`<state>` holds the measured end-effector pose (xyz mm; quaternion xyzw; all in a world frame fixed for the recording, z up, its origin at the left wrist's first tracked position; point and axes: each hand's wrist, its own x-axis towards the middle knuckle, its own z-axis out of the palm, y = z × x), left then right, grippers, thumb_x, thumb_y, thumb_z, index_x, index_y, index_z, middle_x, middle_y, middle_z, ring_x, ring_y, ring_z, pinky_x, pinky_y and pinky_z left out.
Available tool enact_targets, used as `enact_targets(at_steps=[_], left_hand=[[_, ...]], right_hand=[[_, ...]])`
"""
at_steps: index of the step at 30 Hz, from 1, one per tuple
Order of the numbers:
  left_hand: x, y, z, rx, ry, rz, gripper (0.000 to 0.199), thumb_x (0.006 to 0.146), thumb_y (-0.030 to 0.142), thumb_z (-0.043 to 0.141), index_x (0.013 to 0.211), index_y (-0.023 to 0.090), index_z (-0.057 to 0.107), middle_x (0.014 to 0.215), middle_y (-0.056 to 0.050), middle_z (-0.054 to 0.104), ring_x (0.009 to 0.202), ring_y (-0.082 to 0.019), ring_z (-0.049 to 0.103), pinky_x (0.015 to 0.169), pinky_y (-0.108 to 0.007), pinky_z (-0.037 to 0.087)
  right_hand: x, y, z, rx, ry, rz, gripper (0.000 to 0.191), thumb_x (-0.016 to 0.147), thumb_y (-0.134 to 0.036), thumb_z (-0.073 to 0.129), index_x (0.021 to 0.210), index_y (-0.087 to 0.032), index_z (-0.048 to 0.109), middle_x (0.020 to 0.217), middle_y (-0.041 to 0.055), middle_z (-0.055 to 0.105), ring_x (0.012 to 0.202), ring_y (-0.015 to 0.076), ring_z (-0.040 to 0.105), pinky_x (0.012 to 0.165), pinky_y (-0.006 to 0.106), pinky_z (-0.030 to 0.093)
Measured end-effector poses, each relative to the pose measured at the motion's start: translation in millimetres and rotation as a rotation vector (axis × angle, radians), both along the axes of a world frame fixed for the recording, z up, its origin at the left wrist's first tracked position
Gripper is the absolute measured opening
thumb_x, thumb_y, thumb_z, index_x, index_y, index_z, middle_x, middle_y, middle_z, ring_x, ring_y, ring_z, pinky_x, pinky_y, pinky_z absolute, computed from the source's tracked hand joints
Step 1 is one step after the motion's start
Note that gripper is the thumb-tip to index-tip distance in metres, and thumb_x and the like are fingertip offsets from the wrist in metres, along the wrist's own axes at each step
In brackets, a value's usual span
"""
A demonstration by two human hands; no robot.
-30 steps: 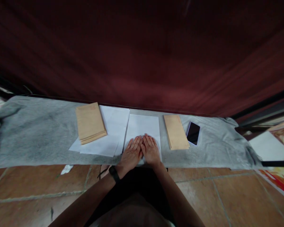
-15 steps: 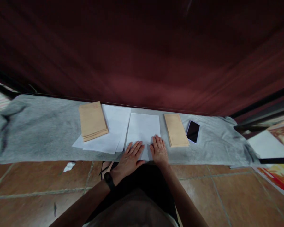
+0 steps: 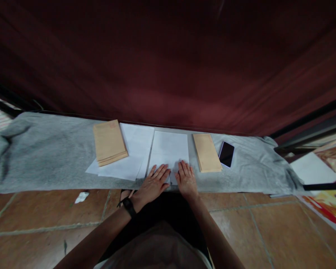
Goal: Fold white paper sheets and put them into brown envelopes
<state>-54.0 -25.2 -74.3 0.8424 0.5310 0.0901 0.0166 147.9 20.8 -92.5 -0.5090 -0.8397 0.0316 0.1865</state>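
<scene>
A white sheet of paper [image 3: 169, 147] lies in front of me on the grey cloth. My left hand [image 3: 155, 183] rests flat on its near left part, fingers stretched out, a dark band on the wrist. My right hand [image 3: 186, 179] lies flat on the near right part, its fingers extended. Left of the sheet are several more white papers [image 3: 137, 138], overlapped by a stack of brown envelopes [image 3: 109, 142]. Another stack of brown envelopes [image 3: 207, 153] sits to the right of my right hand.
A phone [image 3: 226, 154] with a dark screen lies right of the envelopes on the grey cloth [image 3: 56, 153]. A dark red curtain-like surface [image 3: 168, 74] rises behind. A white scrap [image 3: 81, 197] is on the tiled floor, and colourful printed material [image 3: 330, 207] is at far right.
The view has shifted slightly. Both hands remain flat on the sheet in nearly the same place, and the sheet sits a touch farther from me.
</scene>
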Motion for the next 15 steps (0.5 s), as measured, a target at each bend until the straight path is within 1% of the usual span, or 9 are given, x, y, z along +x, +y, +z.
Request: enact_targets(at_steps=[2, 5, 8, 11, 15], left_hand=[[1, 0, 0.8, -0.009, -0.007, 0.005, 0.056, 0.103, 0.047, 0.037, 0.150, 0.016, 0.044, 0.160, -0.011, 0.038, 0.152, -0.024, 0.027, 0.126, -0.049, 0.015], [4, 0, 2.4, -0.025, -0.010, 0.020, 0.056, 0.104, 0.042, 0.035, 0.151, 0.013, 0.042, 0.159, -0.013, 0.039, 0.152, -0.023, 0.027, 0.126, -0.049, 0.015], [6, -1, 1.8, -0.023, -0.011, 0.059, 0.055, 0.103, 0.038, 0.034, 0.151, 0.012, 0.040, 0.159, -0.013, 0.039, 0.151, -0.023, 0.028, 0.126, -0.048, 0.017], [8, -3, -1.5, -0.001, -0.018, 0.093, 0.054, 0.103, 0.036, 0.033, 0.152, 0.013, 0.038, 0.160, -0.013, 0.038, 0.151, -0.023, 0.028, 0.126, -0.047, 0.019], [6, -7, -5.8, 0.025, -0.044, 0.139, 0.056, 0.103, 0.034, 0.032, 0.154, 0.010, 0.034, 0.160, -0.015, 0.037, 0.151, -0.023, 0.029, 0.124, -0.045, 0.026]], right_hand=[[-6, 0, 1.3, -0.007, 0.000, 0.006, 0.051, 0.105, -0.033, 0.037, 0.151, -0.010, 0.042, 0.156, 0.0167, 0.044, 0.148, 0.0281, 0.033, 0.119, 0.048, 0.029], [-15, -2, 1.8, -0.019, -0.013, 0.045, 0.050, 0.105, -0.031, 0.037, 0.150, -0.011, 0.044, 0.156, 0.0154, 0.043, 0.148, 0.0263, 0.034, 0.120, 0.046, 0.029], [-19, -5, -0.4, -0.011, -0.032, 0.065, 0.050, 0.105, -0.032, 0.038, 0.150, -0.013, 0.045, 0.156, 0.0140, 0.044, 0.146, 0.0263, 0.037, 0.120, 0.046, 0.029], [-15, -6, -3.8, 0.015, -0.046, 0.062, 0.051, 0.105, -0.036, 0.040, 0.151, -0.015, 0.043, 0.157, 0.0132, 0.042, 0.146, 0.0275, 0.038, 0.119, 0.048, 0.030], [-1, -7, -6.8, 0.046, -0.057, 0.039, 0.054, 0.105, -0.038, 0.041, 0.153, -0.015, 0.040, 0.158, 0.0150, 0.041, 0.145, 0.0281, 0.038, 0.118, 0.048, 0.032]])
